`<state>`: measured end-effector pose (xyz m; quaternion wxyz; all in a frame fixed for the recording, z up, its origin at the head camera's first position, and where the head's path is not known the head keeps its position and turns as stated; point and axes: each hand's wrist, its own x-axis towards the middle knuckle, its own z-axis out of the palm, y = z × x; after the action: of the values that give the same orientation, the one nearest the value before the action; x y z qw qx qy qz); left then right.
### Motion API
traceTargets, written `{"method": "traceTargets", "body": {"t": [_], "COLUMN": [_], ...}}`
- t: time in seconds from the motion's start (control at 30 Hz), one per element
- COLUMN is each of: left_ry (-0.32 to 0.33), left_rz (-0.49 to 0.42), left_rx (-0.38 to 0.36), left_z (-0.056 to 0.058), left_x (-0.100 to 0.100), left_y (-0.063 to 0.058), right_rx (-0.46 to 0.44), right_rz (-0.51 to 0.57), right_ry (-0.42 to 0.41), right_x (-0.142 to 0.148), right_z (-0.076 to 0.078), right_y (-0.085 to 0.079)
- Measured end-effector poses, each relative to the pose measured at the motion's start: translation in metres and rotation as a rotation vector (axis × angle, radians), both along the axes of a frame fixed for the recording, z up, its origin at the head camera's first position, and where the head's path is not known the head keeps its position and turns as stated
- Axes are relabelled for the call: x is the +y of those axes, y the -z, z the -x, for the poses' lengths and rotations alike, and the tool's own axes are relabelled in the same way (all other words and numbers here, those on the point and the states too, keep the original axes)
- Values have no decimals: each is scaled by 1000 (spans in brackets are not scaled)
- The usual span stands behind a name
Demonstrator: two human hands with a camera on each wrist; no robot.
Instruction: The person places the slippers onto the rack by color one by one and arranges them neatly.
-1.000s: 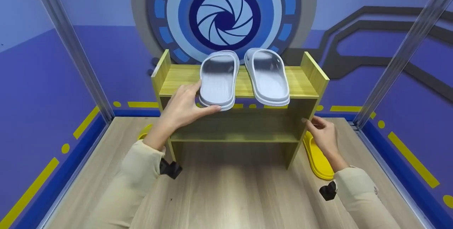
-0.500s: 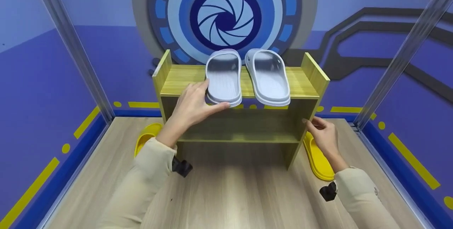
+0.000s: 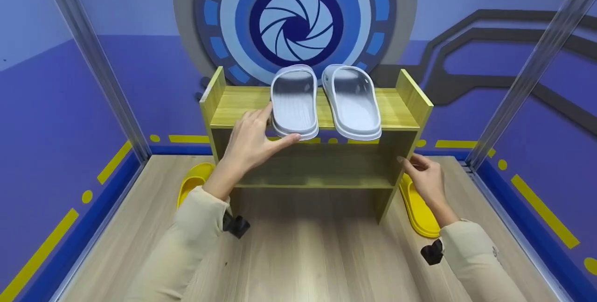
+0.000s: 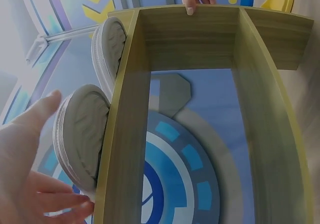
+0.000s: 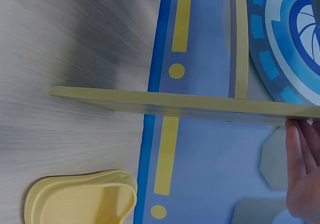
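Observation:
Two pale grey-lavender clogs stand side by side on the top board of a small wooden shelf (image 3: 326,180), heels towards me and slightly over the front edge. At the left clog (image 3: 295,101), my left hand (image 3: 249,141) has its fingertips along the outer side and its extended thumb at the heel. The right clog (image 3: 357,101) stands apart from both hands. My right hand (image 3: 429,178) pinches the shelf's right side panel, thumb over the front edge and fingers against the outer face; the left wrist view shows that thumb (image 4: 190,6) over the edge.
One yellow clog (image 3: 422,211) lies on the wood-look floor right of the shelf, partly behind my right hand. Another yellow clog (image 3: 198,176) is at the left, partly covered by my left forearm. Blue-purple panels and metal posts (image 3: 100,66) enclose the space.
The left grey clog has shifted right and a little back, nearer the other one, with my left hand moving along. Lately that hand has eased slightly left. My right hand stays put.

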<state>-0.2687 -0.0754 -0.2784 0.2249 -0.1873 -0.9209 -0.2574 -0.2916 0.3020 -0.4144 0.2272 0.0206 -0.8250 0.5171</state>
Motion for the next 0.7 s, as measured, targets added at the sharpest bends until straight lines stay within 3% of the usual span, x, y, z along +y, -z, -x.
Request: {"method": "traceTargets", "body": {"t": [0.1,0.33,0.43,0.57,0.7], "left_ry": [-3,55,74,53,5], "left_rz": [-40,-171,-239,-298,-310], "left_rx": [89,437,553,636,627], "left_z": [-2,-3,-3,-3,-5], "left_x": [-7,-30,-42,-57,-73], "left_y": [5,18,23,36,55], "right_rx": [9,-7,-8,3,19], "right_rz": [6,-13,-16,3,15], "right_ry": [-5,9,16,1,-25], "right_x": [0,-1,-1,-3,-12], "right_z": [-1,-1,-1,-5,-14], "right_y": [-1,-2,-2,-7,-17]}}
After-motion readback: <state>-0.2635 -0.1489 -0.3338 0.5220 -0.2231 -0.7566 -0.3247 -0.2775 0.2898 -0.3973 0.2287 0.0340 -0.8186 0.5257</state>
